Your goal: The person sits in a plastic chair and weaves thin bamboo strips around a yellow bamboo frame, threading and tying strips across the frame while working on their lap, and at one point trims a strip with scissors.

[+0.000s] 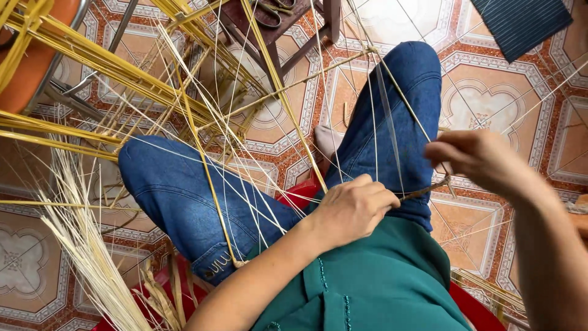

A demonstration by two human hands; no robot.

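The left hand (352, 211) was closed in a fist around a thin twisted cord (424, 190) above the blue-jeaned thigh (392, 135). The right hand (474, 156), just beside that thigh, pinched the cord's other end between curled fingers. Pale straw strands (257, 171) (many, fanning upward) crossed the thigh toward the 1 dark wooden stool (275, 24) beyond it.

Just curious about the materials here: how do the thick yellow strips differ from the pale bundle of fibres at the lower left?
The yellow strips are broad, flat and stiff, deep yellow, running in long straight lines across the scene. The pale fibres are far thinner, cream-coloured, and fan out loosely in a bundle toward the floor. The left hand and right hand touch neither. Both look like dried plant material.
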